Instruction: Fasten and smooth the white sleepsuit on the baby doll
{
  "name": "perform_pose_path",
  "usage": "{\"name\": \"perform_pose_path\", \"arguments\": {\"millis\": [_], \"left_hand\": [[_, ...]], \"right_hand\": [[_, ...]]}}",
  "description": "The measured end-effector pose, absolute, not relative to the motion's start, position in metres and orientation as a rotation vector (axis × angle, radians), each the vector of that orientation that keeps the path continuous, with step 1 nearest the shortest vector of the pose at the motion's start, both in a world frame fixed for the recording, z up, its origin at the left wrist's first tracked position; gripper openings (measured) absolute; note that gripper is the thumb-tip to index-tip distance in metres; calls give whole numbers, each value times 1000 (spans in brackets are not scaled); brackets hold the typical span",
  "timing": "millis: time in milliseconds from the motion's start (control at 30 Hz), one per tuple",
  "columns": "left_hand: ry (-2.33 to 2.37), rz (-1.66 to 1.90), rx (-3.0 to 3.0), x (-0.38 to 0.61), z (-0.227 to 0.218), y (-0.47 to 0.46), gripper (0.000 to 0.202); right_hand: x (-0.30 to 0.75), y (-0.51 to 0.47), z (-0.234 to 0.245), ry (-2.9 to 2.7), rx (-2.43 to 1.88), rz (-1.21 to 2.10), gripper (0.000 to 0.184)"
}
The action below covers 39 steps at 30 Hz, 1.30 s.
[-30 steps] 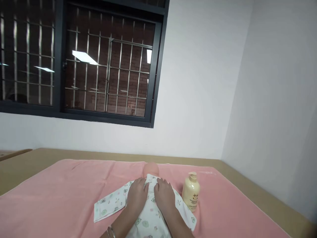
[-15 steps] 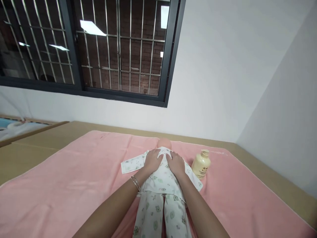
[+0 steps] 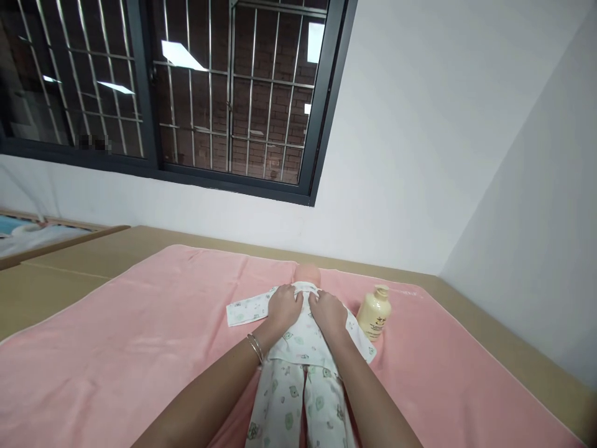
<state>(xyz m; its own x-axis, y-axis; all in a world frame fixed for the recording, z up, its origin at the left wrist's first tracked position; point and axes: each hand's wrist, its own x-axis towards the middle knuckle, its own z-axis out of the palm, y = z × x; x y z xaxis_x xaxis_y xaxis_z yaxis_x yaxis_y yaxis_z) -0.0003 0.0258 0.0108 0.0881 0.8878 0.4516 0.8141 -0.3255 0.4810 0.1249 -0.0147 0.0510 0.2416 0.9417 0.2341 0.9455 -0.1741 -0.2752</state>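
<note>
A baby doll [image 3: 303,339] in white clothes with a green leaf print lies stretched out, its bald head [image 3: 306,273] at the far end; no face shows. My left hand [image 3: 283,309], with silver bangles at the wrist, curls over the doll's left-side shoulder as I see it, thumb toward the neck. Over the opposite shoulder my right hand [image 3: 328,314] is curled in the same way. Both sets of fingertips are hidden beyond the shoulders. One printed sleeve [image 3: 247,310] spreads out to the left. A pale yellow bottle [image 3: 374,313] stands beside the other sleeve, near my right hand.
Under the doll a pink cloth [image 3: 153,336] covers most of the tan surface [image 3: 140,239]. A white wall [image 3: 387,155] and a dark-framed barred window [image 3: 233,93] rise behind. Bluish and white bedding [image 3: 41,239] lies beyond a wooden edge at far left.
My fingers have drawn back slightly and curled more over the doll's shoulders, and more of its head shows. The camera view has shifted a little.
</note>
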Motion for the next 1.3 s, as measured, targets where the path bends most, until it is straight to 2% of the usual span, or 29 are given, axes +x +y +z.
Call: {"name": "perform_pose_path", "arguments": {"millis": [167, 367, 567, 900, 1300], "left_hand": [[1623, 990, 2283, -5, 10, 36, 40], [1482, 1007, 2344, -5, 14, 35, 36], [1733, 1033, 2202, 1, 17, 21, 31], [1586, 1032, 2273, -3, 7, 36, 37], [1599, 1043, 2211, -2, 1, 41, 41]], "right_hand": [[139, -6, 45, -1827, -1985, 13, 47], [141, -4, 48, -1934, -1910, 66, 40], [130, -11, 51, -1806, -2089, -23, 33], [137, -3, 38, -1814, -1945, -44, 46], [136, -3, 37, -1796, -1973, -2, 47]]}}
